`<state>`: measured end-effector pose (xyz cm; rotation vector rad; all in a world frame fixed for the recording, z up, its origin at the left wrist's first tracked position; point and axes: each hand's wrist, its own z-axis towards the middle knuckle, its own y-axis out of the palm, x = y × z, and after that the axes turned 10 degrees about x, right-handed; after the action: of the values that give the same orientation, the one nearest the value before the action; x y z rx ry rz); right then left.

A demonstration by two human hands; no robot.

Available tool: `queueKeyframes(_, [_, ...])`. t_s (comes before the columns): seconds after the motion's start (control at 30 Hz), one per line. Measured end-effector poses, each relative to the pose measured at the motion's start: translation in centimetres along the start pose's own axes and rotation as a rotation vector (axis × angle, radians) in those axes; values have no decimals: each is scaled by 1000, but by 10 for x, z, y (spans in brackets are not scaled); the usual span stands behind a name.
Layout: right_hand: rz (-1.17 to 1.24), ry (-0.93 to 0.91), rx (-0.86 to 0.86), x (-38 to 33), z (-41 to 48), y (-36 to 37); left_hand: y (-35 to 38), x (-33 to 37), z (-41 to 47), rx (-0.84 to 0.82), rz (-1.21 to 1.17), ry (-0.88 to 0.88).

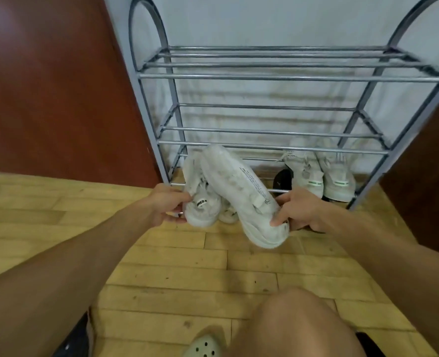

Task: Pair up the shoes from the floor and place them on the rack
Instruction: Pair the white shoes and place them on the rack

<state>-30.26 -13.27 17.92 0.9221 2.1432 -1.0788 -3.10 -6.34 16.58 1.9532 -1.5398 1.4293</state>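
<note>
Two white sneakers are held in front of the grey metal shoe rack [277,78]. My left hand [165,206] grips the heel of the left white sneaker [200,199], whose heel tab carries black lettering. The right white sneaker [241,191] is tilted on its side, toe pointing up toward the rack, and my right hand [299,211] is shut on its heel. Both shoes hover at the rack's lowest shelf, touching each other. A pair of white sneakers with green heel labels [321,176] stands on the lowest shelf at the right.
A black shoe [282,180] lies partly hidden between the held sneakers and the shelved pair. Dark red panels [53,94] flank the rack on both sides. Wooden floor [187,266] lies below, with my bare knee [298,323] and a pale clog [203,346] at the bottom.
</note>
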Motion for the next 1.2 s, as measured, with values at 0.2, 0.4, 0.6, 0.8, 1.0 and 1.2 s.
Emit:
queueKeyframes(0.2, [12, 1, -1, 10, 6, 7, 9, -16, 3, 16, 33, -14])
queueKeyframes(0.4, [78, 7, 33, -2, 6, 21, 6, -18, 4, 91, -32, -8])
queueKeyframes(0.6, [198, 40, 53, -29, 37, 38, 1, 2, 29, 161, -55, 14])
queueKeyframes(0.8, [239, 39, 148, -49, 94, 51, 8, 19, 78, 153, -57, 36])
queueKeyframes(1.0, [291, 27, 200, -62, 153, 74, 19, 25, 122, 131, -25, 30])
queueKeyframes(1.2, [216, 11, 195, -63, 172, 96, 27, 17, 136, 245, -167, 51])
